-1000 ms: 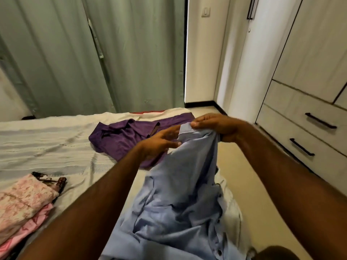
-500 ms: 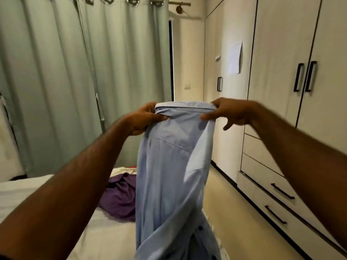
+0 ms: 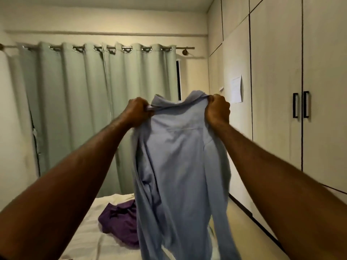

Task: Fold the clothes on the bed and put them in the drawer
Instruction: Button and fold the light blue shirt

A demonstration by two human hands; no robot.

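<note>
Bedroom: wardrobe (image 3: 277, 91) fills the right wall, green curtain (image 3: 93, 109) behind, bed (image 3: 90, 229) low in view. Blue shirt (image 3: 178, 166) hangs in the air over the bed's edge, held up at the shoulders just beside the collar. Purple garment (image 3: 118, 222) lies crumpled on the bed behind it. Left hand (image 3: 138, 111) and right hand (image 3: 217, 109) each clench a bunch of shirt cloth. Judgement: light, limp cotton, sleeves will flop; shoulder seams are the best hold. Drawer not in view
</note>
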